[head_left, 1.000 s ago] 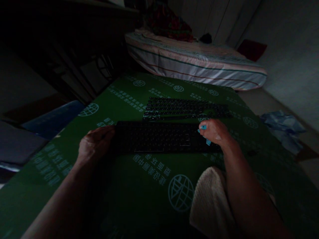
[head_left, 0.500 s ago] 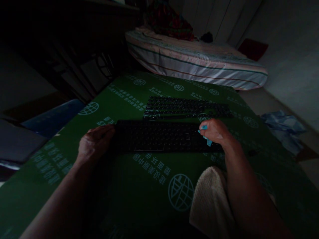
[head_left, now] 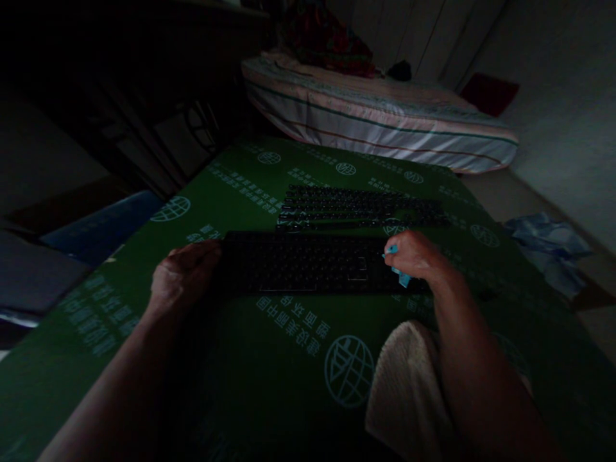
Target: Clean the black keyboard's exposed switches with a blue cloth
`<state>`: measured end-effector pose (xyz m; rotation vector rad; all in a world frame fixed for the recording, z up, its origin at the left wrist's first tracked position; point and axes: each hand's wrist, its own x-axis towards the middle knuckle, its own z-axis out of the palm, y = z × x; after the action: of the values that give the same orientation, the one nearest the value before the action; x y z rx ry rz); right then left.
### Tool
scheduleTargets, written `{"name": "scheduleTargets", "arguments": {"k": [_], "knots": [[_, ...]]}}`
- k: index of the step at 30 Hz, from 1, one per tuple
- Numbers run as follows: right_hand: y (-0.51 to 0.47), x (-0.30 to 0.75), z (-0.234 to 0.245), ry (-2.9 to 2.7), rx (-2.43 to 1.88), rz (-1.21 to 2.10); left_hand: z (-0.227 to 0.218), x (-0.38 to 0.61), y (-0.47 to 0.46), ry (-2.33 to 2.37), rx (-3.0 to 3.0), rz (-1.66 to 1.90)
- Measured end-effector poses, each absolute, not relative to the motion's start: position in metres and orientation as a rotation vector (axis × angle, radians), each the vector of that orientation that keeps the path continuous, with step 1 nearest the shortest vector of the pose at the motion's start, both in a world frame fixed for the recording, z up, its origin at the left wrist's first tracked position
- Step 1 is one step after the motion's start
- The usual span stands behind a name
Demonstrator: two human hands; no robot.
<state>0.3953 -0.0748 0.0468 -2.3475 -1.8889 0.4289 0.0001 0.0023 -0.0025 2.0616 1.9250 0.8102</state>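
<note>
Head view: our left hand (head_left: 181,274) grips a long black plastic keyboard (head_left: 303,264), our right hand (head_left: 412,254) pinches a small light-blue piece (head_left: 403,280)

Dim and heavily underexposed overall. Soft light catches the striped bedsheet (head_left: 385,133) and pale wall (head_left: 570,96), while the upper left sinks to near black. A broad shadow darkens the near part of the green surface (head_left: 283,401). Detail drowns in the black keyboard base (head_left: 298,264), save thin glints. Wide-angle stretch pulls the forearms (head_left: 113,378) toward the lower corners.
</note>
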Motion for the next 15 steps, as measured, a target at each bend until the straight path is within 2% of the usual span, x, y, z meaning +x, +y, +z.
{"name": "scheduleTargets", "arguments": {"k": [10, 15], "knots": [[-0.0733, 0.3936, 0.0463, -1.895, -2.374, 0.414, 0.0039, 0.0019, -0.0062, 1.871, 2.121, 0.823], [-0.0743, 0.3954, 0.0483, -1.957, -2.337, 0.525, 0.0010, 0.0009, -0.0014, 1.894, 2.083, 0.806]]}}
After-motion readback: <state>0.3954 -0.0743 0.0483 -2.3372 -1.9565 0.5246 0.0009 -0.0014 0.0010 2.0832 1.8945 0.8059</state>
